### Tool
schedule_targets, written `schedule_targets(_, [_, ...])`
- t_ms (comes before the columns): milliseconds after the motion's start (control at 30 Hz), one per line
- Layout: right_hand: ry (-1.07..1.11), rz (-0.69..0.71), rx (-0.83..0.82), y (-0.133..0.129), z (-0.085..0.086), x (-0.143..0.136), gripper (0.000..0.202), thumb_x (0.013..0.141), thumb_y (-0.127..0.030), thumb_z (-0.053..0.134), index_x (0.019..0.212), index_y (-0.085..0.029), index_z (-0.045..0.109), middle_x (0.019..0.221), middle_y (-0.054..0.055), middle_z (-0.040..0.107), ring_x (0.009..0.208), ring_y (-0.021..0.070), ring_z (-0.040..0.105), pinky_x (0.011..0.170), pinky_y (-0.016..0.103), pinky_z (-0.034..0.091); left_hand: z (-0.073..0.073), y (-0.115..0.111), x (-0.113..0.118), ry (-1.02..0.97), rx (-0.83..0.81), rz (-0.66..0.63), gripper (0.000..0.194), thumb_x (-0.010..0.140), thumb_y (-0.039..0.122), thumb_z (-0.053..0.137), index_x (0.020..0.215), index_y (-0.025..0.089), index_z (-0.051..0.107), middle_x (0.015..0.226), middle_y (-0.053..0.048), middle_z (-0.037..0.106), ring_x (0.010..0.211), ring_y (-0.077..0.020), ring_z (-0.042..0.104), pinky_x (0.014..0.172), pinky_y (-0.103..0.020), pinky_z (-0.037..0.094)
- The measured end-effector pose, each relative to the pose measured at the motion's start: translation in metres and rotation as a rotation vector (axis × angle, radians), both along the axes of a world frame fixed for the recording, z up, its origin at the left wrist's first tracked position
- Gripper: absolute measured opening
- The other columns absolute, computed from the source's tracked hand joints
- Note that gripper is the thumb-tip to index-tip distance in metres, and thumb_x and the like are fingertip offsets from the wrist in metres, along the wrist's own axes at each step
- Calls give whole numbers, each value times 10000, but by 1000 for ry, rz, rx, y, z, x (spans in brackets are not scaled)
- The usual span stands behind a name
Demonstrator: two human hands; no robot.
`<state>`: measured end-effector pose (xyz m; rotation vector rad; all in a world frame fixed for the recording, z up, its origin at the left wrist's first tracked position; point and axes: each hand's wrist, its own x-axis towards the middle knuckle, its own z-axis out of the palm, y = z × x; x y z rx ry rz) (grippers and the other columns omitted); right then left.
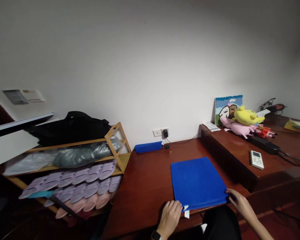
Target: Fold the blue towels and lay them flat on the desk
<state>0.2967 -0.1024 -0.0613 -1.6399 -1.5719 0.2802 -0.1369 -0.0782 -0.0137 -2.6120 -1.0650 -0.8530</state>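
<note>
A blue cloth (198, 181), folded into a flat near-square with a white tag at its near left corner, lies on the reddish-brown wooden desk (142, 190). My left hand (170, 215), with a dark watch at the wrist, has its fingers curled at that tagged corner, closed on the edge. At the near right corner, my right hand (237, 200) pinches the cloth between thumb and fingers. Against the wall at the back of the desk rests a second blue cloth (148, 147), folded into a narrow strip.
A raised desk section (230, 156) on the right holds plush toys (245, 121), a white remote (256, 160), a black power adapter (263, 145) and cables. To the left stands a wooden rack (120, 150) with slippers (90, 176) and a black bag (73, 128).
</note>
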Motion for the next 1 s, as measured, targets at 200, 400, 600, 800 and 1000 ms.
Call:
schedule_targets(200, [-11, 13, -15, -6, -13, 3, 379, 865, -538, 520, 981, -274, 766, 1178, 101, 770, 1063, 296, 743, 937, 413, 612, -11, -7, -5, -25, -33, -40, 269, 983, 119, 444, 1016, 262, 669, 889, -56, 733, 755, -211, 673, 710, -379, 517])
schedule_targets(400, [-86, 0, -12, -16, -24, 2, 368, 856, -542, 546, 1002, -284, 764, 1199, 83, 765, 1069, 298, 741, 934, 419, 618, -11, -6, -8, -35, -74, -71, 195, 993, 199, 481, 1004, 254, 667, 903, -69, 725, 787, -225, 669, 727, -399, 529])
schedule_targets(600, [-336, -91, 25, -11, -7, -18, 427, 924, -538, 487, 907, -229, 781, 1108, 127, 781, 1101, 336, 705, 1011, 493, 553, -15, -9, -7, -27, -143, -108, 159, 979, 169, 526, 919, 255, 646, 829, -35, 701, 757, -208, 661, 732, -373, 528])
schedule_targets(800, [-457, -159, 41, 40, 29, -115, 446, 959, -517, 469, 1209, -267, 740, 1359, 95, 681, 1298, 382, 573, 1080, 623, 448, -2, 15, -34, -54, -186, -42, 204, 982, 224, 491, 1038, 272, 681, 987, -59, 745, 857, -215, 702, 805, -381, 566])
schedule_targets(1000, [-458, -75, -270, 88, 25, -199, 611, 946, -673, 443, 1501, -420, 480, 1628, 14, 410, 1501, 469, 284, 1113, 815, 212, 7, 99, -158, 36, -176, 404, 382, 996, 357, 467, 1289, 225, 674, 1349, -103, 700, 1238, -286, 653, 1062, -482, 522])
